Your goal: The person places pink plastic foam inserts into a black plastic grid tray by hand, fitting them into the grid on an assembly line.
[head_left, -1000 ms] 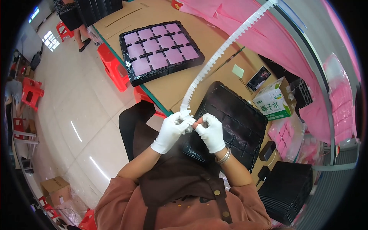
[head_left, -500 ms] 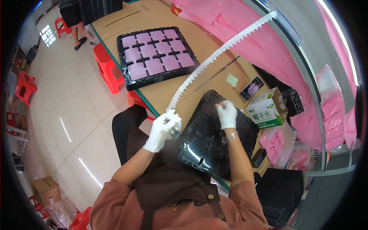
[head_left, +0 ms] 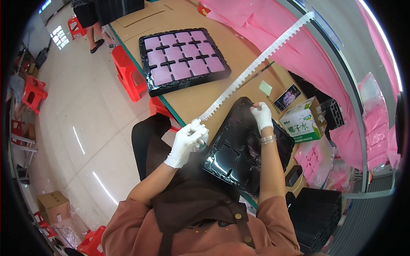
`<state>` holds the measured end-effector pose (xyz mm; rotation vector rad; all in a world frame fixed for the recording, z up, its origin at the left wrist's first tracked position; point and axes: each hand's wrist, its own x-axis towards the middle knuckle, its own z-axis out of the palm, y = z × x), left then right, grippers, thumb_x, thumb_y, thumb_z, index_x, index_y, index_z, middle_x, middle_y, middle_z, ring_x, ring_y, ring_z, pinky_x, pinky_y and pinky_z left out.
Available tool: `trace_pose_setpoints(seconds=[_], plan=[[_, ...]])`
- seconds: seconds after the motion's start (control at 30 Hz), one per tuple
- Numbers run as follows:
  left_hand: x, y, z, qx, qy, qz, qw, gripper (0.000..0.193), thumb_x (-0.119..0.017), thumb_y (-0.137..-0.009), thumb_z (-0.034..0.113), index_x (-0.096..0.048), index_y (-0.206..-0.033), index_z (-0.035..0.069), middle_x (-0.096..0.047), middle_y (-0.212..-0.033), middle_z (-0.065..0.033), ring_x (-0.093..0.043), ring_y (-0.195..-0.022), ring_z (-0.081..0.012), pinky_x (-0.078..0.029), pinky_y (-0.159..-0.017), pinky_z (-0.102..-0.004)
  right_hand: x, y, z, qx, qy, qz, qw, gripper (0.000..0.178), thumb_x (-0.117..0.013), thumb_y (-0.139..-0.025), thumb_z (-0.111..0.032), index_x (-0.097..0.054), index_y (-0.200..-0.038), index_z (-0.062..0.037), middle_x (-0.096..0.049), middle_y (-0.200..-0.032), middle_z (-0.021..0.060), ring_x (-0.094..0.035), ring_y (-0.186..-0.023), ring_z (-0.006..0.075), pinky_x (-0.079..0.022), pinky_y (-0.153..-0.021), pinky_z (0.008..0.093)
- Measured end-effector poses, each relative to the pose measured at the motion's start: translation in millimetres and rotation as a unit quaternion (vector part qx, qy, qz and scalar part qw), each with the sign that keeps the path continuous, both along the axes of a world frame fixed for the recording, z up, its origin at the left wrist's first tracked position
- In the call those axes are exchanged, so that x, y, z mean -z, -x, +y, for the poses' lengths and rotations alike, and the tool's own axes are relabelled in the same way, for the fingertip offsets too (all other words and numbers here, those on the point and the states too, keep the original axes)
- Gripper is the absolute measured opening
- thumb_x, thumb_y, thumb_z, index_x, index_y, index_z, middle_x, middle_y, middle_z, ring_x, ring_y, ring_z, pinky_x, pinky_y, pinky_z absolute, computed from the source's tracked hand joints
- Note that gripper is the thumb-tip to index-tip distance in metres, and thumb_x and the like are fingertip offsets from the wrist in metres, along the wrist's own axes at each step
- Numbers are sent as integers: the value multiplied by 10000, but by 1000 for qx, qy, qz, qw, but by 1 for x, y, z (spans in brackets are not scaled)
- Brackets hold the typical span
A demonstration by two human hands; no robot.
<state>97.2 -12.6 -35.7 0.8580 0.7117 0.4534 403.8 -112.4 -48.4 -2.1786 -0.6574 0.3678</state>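
My left hand [head_left: 186, 144], in a white glove, is closed around the near end of a long white notched strip [head_left: 258, 64]. The strip slants up and away to the right, over the table. A glossy black moulded tray [head_left: 224, 157] with cross-shaped ridges lies before me at the table's near edge. Over its far part is my gloved right hand [head_left: 262, 116], fingers drawn together with bare fingertips at thumb and forefinger. Whatever they pinch, if anything, is too small to make out. My right forearm covers part of the tray.
Farther off on the cardboard-covered table [head_left: 183, 100] sits a black tray filled with pink squares [head_left: 181, 57]. To the right are a phone [head_left: 288, 97], a green-and-white carton [head_left: 303, 121] and stacked black trays [head_left: 316, 213]. Red stools [head_left: 128, 74] stand left; a person [head_left: 87, 21] is beyond.
The whole view has shifted slightly, so the table's things appear farther right. My left hand still grips the strip, and my right hand stays over the tray's far part.
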Motion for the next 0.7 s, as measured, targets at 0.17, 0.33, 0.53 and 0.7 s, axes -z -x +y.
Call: trace_pose_setpoints(seconds=[0.17,0.33,0.53,0.7], plan=[[-10,-2,-12,36,32,-34,998,143,-651,-888,188,-588,-946,74,-568,-760,34,-508,-609,-24,-368,-534,-164,-54,139,-17,-213,-67,70,972,291,-662,-857,-262,-657,-1017,-19,-658,-885,71,-604,-854,143,-476,-773,278],[-20,-5,-32,37,9,-58,998,104,-616,-909,142,-587,-965,60,-573,-781,28,-518,-641,-32,-380,-551,-167,-41,181,-28,-129,-181,308,925,201,-705,-834,-147,-640,-953,2,-630,-844,-3,-562,-764,65,-454,-694,215],[-34,4,-36,62,144,-162,974,100,-613,-914,147,-581,-945,58,-577,-756,12,-525,-602,-60,-401,-537,-187,-52,185,-52,-168,-166,336,912,143,-702,-825,-110,-610,-906,-35,-601,-828,-16,-540,-801,70,-438,-747,230],[-23,-2,-42,11,48,-67,997,142,-619,-918,191,-584,-990,74,-594,-780,-1,-513,-560,-53,-374,-476,-186,-61,212,-56,-149,-175,-122,966,92,-718,-722,-39,-639,-769,-42,-624,-855,61,-596,-804,223,-474,-719,308]])
